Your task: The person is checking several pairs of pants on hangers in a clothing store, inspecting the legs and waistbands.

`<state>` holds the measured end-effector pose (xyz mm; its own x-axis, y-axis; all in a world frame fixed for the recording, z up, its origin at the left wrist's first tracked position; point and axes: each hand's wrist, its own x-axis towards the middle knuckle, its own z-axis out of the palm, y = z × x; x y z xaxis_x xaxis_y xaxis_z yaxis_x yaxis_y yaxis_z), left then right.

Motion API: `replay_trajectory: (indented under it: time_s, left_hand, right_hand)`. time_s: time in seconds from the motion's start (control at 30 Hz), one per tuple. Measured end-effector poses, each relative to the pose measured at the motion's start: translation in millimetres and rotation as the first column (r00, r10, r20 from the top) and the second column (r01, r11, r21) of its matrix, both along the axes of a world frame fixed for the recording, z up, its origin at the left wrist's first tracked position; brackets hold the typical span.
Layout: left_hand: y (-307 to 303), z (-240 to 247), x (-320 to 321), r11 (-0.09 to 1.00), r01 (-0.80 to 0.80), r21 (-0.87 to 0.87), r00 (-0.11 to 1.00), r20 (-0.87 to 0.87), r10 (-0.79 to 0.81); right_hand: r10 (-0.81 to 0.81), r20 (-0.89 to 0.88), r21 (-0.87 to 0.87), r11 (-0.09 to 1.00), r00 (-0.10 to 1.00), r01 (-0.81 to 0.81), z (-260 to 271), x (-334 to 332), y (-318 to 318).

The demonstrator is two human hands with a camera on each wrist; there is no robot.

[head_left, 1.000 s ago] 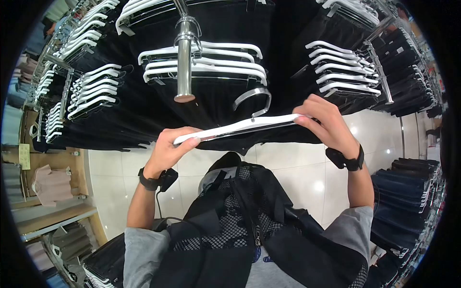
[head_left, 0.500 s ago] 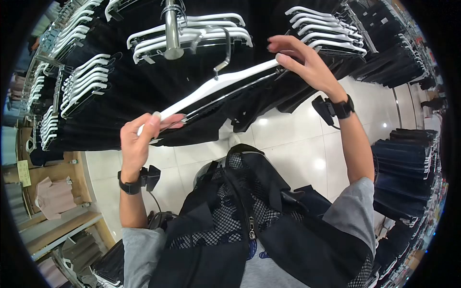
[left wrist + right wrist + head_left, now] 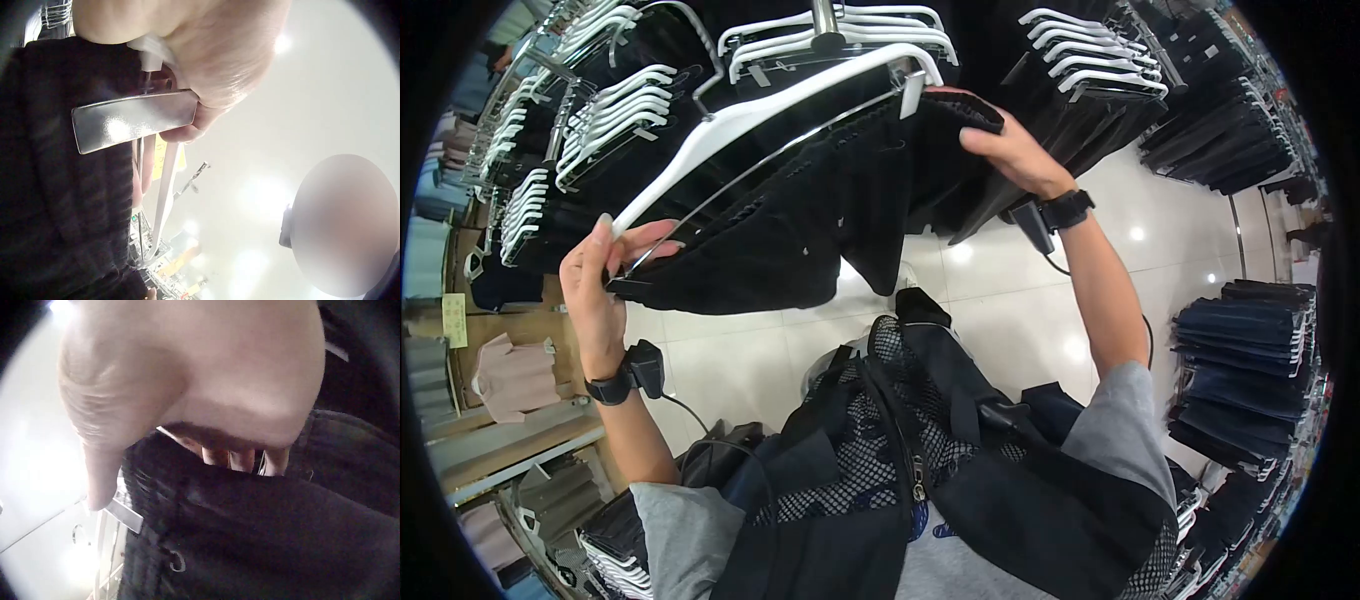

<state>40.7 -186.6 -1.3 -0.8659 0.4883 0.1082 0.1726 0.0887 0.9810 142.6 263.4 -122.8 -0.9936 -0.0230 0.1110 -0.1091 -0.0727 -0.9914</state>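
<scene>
Racks of dark clothes (image 3: 1100, 75) fill the far side, and before them the left hand (image 3: 595, 275) pinches the left end of a white hanger (image 3: 750, 115) while the right hand (image 3: 1012, 150) grips the black garment (image 3: 800, 230) clipped on it.

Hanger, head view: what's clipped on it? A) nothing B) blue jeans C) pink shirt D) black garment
D: a black garment hangs from the white hanger. The left hand pinches one end of the hanger, and the right hand grips the garment at the other.
</scene>
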Motion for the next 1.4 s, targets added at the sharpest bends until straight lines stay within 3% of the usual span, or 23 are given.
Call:
replay_trajectory:
  time_s: [0.07,0.13,0.23,0.3,0.4,0.53,0.77,1.0,1.13,1.2,1.27,1.33,1.37,1.4]
  left_hand:
    - [-15,6,-3,0.999,-0.040,0.026,0.999,0.008,0.040]
    - [-28,12,-4,0.991,-0.124,0.058,0.991,0.059,0.120]
    - [-37,18,-2,0.981,-0.184,0.062,0.981,0.064,0.181]
    - [-46,19,-6,0.973,-0.220,0.063,0.974,0.069,0.216]
    - [-65,15,-17,0.968,-0.244,0.053,0.968,0.067,0.240]
    - [-79,12,-33,0.970,-0.243,0.025,0.965,0.105,0.239]
    - [-84,1,-55,0.980,-0.199,0.028,0.972,0.131,0.194]
    - [-68,3,-39,0.990,-0.132,0.043,0.983,0.133,0.125]
    - [-62,3,-9,0.981,-0.190,0.036,0.975,0.119,0.185]
    - [-61,2,10,0.964,-0.263,0.043,0.958,0.133,0.256]
    - [-67,-2,25,0.949,-0.312,0.054,0.943,0.140,0.302]
    - [-73,-8,38,0.930,-0.367,0.034,0.923,0.141,0.359]
    - [-73,-10,46,0.924,-0.379,0.048,0.919,0.139,0.369]
    - [-71,-13,55,0.919,-0.389,0.062,0.915,0.138,0.378]
  right_hand:
    - [-0.020,0.147,-0.088,0.996,0.989,0.033,-14,0,-17]
    - [-0.112,0.171,0.162,0.983,0.979,0.084,-23,-17,-36]
    - [-0.113,0.060,0.094,0.990,0.992,0.107,-5,-25,-63]
    - [-0.242,0.166,0.082,0.969,0.956,0.232,-5,-32,-65]
    - [-0.203,0.237,0.232,0.961,0.950,0.147,41,-21,-78]
    - [-0.055,0.194,0.150,0.988,0.979,0.026,23,-37,-65]
    - [-0.231,0.147,0.198,0.960,0.962,0.200,47,-31,-63]
    - [-0.311,0.137,0.286,0.921,0.940,0.263,32,-28,-54]
    - [-0.310,0.130,0.298,0.918,0.942,0.261,27,-27,-53]
    - [-0.312,-0.021,0.515,0.811,0.950,0.277,17,-25,-52]
    - [-0.346,-0.265,0.639,0.636,0.900,0.432,-4,-18,-57]
    - [-0.289,-0.509,0.594,0.563,0.811,0.574,9,-10,-82]
    - [-0.250,-0.471,0.574,0.641,0.846,0.509,21,-4,-99]
    - [-0.192,-0.326,0.539,0.767,0.926,0.349,31,2,-118]
